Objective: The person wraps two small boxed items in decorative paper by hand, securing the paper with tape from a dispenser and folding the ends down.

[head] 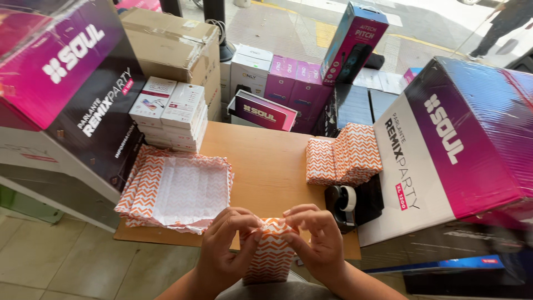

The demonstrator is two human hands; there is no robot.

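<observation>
Both my hands hold a small box wrapped in orange-and-white zigzag paper (270,256), upright, just below the front edge of a wooden table (266,166). My left hand (225,250) pinches the paper at the box's top left corner. My right hand (316,239) folds the paper at the top right. To the left on the table lies a stack of the same zigzag paper sheets (177,189). Two wrapped packages (344,155) sit at the table's right side.
A black tape dispenser (350,205) stands by the right edge. Several small white boxes (172,111) are stacked at the back left. Large magenta-and-black speaker cartons (461,144) (72,83) flank the table. More boxes crowd the back. A person walks at the far top right.
</observation>
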